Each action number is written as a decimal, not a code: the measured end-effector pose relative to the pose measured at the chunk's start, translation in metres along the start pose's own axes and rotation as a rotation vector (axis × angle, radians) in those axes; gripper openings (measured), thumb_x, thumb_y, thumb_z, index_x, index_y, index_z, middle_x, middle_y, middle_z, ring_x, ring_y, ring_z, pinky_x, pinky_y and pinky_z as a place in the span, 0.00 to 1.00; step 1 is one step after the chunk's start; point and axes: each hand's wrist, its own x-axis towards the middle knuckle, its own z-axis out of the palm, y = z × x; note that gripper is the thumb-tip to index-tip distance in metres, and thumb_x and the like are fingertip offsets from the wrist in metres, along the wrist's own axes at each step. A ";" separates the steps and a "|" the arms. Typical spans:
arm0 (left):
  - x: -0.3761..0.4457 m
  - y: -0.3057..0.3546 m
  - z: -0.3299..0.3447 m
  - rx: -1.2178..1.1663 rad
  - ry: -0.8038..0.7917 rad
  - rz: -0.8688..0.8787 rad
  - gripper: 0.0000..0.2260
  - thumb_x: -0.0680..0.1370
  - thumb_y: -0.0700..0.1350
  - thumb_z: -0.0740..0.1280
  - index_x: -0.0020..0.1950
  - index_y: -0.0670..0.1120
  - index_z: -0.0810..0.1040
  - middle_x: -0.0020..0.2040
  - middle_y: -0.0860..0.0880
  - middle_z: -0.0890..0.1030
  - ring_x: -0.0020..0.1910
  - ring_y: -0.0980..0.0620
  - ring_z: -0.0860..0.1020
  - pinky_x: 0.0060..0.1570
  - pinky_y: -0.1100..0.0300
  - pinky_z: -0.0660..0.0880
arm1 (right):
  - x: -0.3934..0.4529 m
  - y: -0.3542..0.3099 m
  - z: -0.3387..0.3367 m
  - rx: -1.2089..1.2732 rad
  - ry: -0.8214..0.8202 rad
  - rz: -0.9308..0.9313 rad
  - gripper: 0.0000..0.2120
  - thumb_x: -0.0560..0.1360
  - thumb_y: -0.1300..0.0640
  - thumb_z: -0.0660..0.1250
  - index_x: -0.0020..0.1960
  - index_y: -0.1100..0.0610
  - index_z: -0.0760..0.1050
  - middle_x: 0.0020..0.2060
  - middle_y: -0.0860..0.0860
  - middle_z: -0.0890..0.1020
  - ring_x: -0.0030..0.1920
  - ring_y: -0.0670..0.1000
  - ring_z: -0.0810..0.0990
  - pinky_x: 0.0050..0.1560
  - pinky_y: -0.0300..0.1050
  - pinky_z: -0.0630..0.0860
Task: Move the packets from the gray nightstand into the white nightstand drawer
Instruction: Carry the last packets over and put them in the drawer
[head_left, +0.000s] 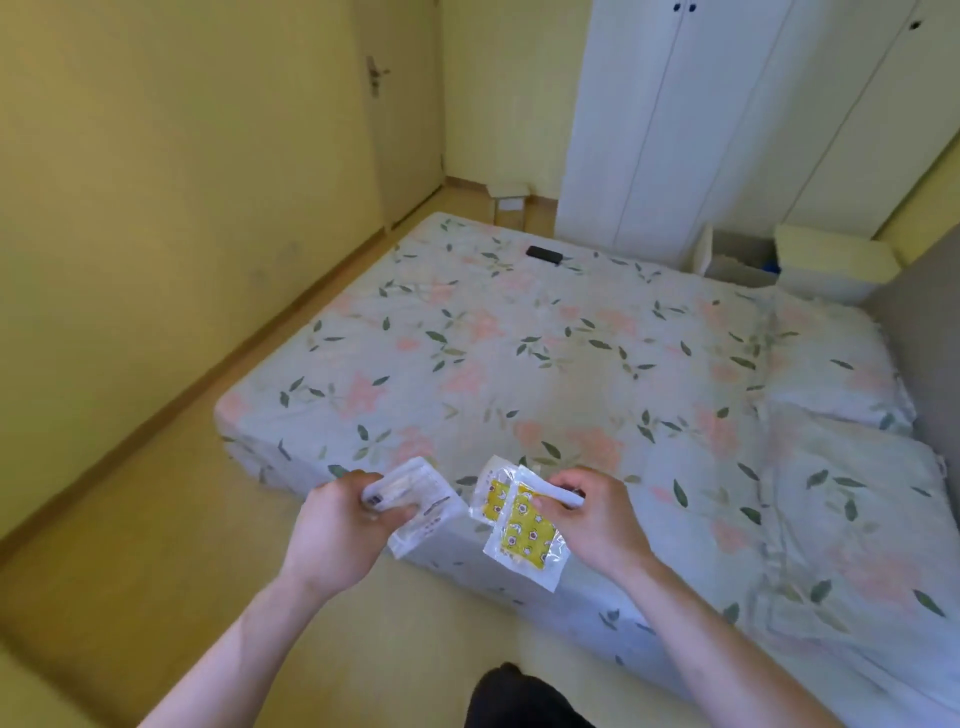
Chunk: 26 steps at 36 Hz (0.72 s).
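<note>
The left hand (332, 525) grips a clear plastic packet with white contents (421, 512), while the right hand (587, 519) pinches two clear packets with yellow patterned inserts (519, 525), all held above the floral-sheeted bed's (545, 364) edge. The slick yellow packets hang loosely from their top edge, so one could likely slip free on the way to the white nightstand (826, 260) across the bed.

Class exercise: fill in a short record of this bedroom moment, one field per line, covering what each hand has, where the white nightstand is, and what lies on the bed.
left hand: grips clear white packets
right hand: pinches yellow patterned packets
white nightstand: far side of the bed, by the wardrobe; drawer state cannot be told
bed: floral sheet, a black object near its far edge
task stage: packets in hand, not yet in the drawer
</note>
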 end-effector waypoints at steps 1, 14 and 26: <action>0.006 -0.010 -0.011 -0.002 0.012 -0.025 0.19 0.71 0.54 0.76 0.34 0.42 0.72 0.29 0.46 0.73 0.27 0.53 0.63 0.27 0.59 0.64 | 0.012 -0.012 0.012 -0.003 -0.021 -0.014 0.07 0.73 0.55 0.77 0.39 0.52 0.80 0.34 0.49 0.81 0.29 0.42 0.74 0.31 0.35 0.68; 0.127 -0.140 -0.152 -0.028 0.216 -0.267 0.12 0.70 0.56 0.77 0.35 0.52 0.79 0.31 0.55 0.79 0.27 0.53 0.74 0.27 0.57 0.70 | 0.195 -0.156 0.200 -0.005 -0.271 -0.172 0.08 0.72 0.53 0.77 0.37 0.46 0.79 0.36 0.40 0.81 0.33 0.42 0.77 0.34 0.30 0.71; 0.196 -0.266 -0.294 -0.025 0.469 -0.501 0.13 0.69 0.57 0.78 0.36 0.55 0.75 0.33 0.57 0.79 0.26 0.55 0.70 0.22 0.62 0.65 | 0.326 -0.327 0.388 -0.053 -0.554 -0.364 0.08 0.72 0.53 0.76 0.38 0.48 0.79 0.32 0.43 0.79 0.29 0.42 0.73 0.31 0.32 0.68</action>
